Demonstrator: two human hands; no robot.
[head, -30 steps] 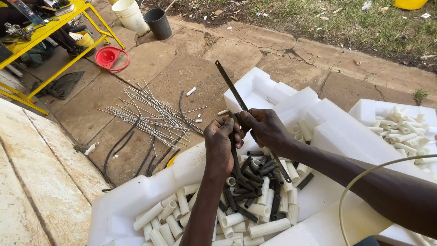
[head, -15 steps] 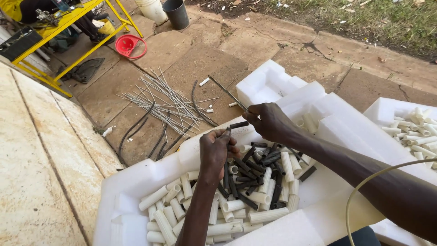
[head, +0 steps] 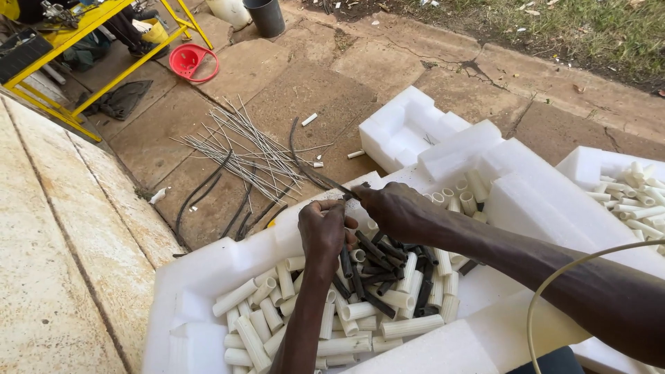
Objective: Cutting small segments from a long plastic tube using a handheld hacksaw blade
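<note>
Black rubber tube (head: 315,173) pinched at its near end by right hand (head: 391,208), left hand (head: 324,232) closed around black tube pieces (head: 377,266), above white foam tray (head: 208,277) of white pipe pieces (head: 339,322), steel rods (head: 242,149) on pavement beyond.

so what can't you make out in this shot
Head view:
- Left hand: its closed fingers hide whatever it grips.
- Black hose: its near end vanishes between both hands; right hand covers it.
- Yellow frame: cut off by the top edge.
- Tubes at right: cut off by the frame edge.

white foam tray (head: 208,277), cream tubes (head: 405,327), black tubes (head: 377,251).
</note>
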